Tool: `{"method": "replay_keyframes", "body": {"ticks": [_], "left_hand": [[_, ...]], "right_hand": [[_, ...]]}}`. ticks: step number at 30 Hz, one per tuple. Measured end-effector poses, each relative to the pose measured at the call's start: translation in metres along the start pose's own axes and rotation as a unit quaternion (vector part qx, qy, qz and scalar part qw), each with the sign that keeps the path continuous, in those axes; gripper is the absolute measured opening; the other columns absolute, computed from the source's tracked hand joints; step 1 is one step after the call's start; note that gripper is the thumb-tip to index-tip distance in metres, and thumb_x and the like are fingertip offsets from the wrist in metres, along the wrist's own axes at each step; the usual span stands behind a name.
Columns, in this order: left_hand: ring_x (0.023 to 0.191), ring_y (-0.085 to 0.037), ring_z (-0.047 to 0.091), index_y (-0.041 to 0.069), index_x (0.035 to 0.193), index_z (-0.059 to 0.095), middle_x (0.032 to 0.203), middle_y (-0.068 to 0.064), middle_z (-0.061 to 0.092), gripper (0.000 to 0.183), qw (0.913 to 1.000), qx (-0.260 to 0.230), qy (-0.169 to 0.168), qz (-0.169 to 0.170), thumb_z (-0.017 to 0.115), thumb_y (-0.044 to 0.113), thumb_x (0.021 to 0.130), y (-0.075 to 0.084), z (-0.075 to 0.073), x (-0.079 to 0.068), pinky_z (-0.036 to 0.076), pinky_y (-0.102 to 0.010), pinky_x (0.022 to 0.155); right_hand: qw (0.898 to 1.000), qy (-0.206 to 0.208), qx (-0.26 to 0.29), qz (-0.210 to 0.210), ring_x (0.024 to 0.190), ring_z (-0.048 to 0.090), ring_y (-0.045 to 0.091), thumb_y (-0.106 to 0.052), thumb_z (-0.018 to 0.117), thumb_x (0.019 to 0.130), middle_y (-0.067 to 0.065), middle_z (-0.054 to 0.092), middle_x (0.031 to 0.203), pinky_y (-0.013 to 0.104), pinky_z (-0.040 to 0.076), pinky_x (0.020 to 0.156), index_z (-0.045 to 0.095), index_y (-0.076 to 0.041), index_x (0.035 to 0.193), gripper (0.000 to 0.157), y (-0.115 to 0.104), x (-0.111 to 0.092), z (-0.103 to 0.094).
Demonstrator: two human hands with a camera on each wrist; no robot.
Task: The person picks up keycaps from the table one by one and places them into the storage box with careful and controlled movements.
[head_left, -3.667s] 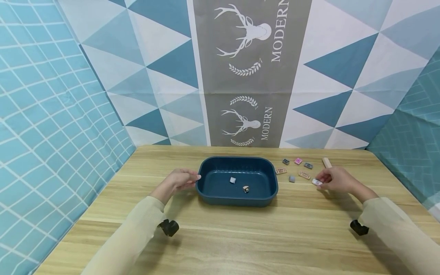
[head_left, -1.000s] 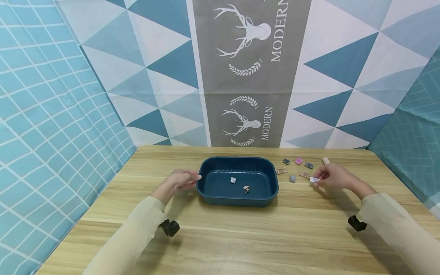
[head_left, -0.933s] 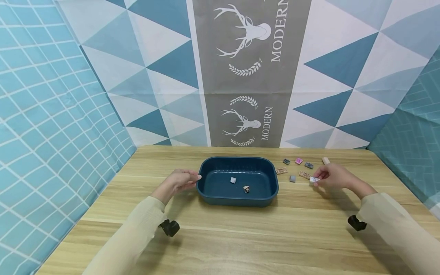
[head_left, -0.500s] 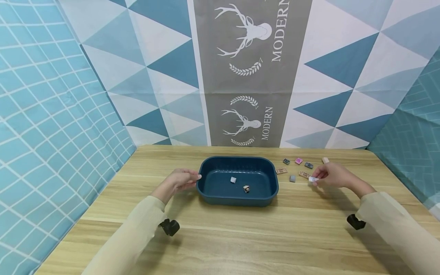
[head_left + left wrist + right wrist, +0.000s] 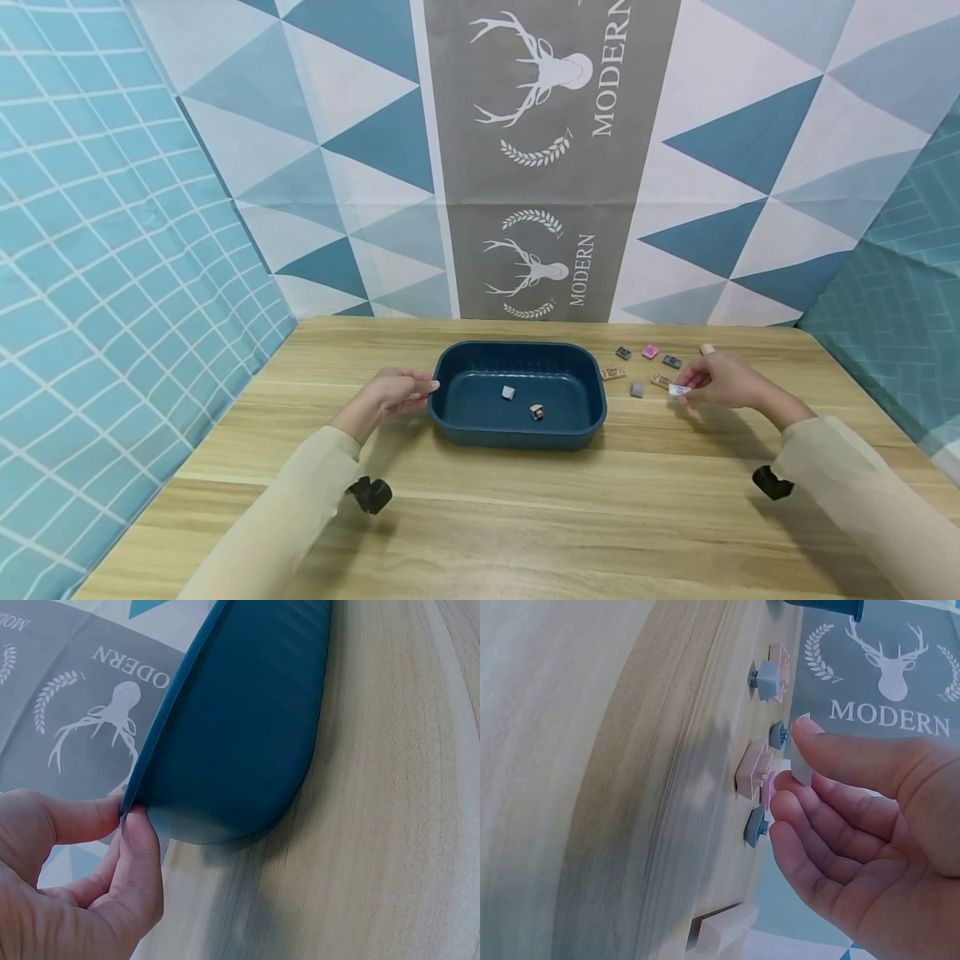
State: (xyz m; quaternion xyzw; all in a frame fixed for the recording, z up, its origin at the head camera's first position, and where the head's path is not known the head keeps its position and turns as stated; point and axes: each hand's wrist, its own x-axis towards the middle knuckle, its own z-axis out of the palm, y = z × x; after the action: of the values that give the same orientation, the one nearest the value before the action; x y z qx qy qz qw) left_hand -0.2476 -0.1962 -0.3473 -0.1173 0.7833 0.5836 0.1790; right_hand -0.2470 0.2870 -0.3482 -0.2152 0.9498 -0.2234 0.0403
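My left hand (image 5: 392,392) pinches the left end of the rim of a dark blue rectangular basin (image 5: 510,438). In the left wrist view, thumb and fingers meet on the basin's edge (image 5: 169,724). A small pale cube (image 5: 508,392) and a small tan-and-brown piece (image 5: 537,412) lie inside. At the right, my right hand (image 5: 723,382) pinches a small flat white piece (image 5: 679,390) with faint marks on it. That white piece (image 5: 801,759) stands between thumb and fingers in the right wrist view, above the table.
Around the right hand lie a tan printed block (image 5: 660,381), another tan block (image 5: 612,373), a grey cube (image 5: 637,389), a pink piece (image 5: 650,352) and two dark pieces, one near the hand (image 5: 672,362). A pale wooden stick (image 5: 707,349) shows behind it. Patterned cloth backs the table.
My right hand has lifted the white piece slightly and moved it left, towards the tan block. The left hand keeps its hold on the basin, and the basin stays put.
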Motion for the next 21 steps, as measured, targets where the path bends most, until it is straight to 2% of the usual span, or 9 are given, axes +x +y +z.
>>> {"method": "replay_keyframes", "body": {"ticks": [10, 21], "left_hand": [[0.082, -0.009, 0.058, -0.005, 0.124, 0.055, 0.102, -0.006, 0.059, 0.035, 1.0, 0.007, 0.001, 0.005, 0.061, 0.011, 0.093, -0.001, 0.0003, -0.0003, 0.058, -0.02, 0.081], [0.081, -0.008, 0.058, -0.005, 0.125, 0.054, 0.101, -0.005, 0.06, 0.036, 0.9999, 0.008, -0.001, 0.007, 0.061, 0.01, 0.094, -0.0002, -0.0002, -0.0009, 0.057, -0.016, 0.076]], "right_hand": [[1.0, 0.001, 0.009, 0.002, 0.07, 0.057, 0.005, -0.013, 0.076, 0.081, 0.003, 0.069, 0.081, 0.017, 0.051, 0.062, 0.069, -0.001, 0.088, 0.015, 0.0003, 0.0018, 0.001], [1.0, -0.001, 0.009, 0.006, 0.073, 0.059, 0.009, -0.014, 0.076, 0.081, 0.005, 0.068, 0.081, 0.019, 0.052, 0.063, 0.069, 0.001, 0.09, 0.019, -0.0037, 0.0049, -0.0009]]}}
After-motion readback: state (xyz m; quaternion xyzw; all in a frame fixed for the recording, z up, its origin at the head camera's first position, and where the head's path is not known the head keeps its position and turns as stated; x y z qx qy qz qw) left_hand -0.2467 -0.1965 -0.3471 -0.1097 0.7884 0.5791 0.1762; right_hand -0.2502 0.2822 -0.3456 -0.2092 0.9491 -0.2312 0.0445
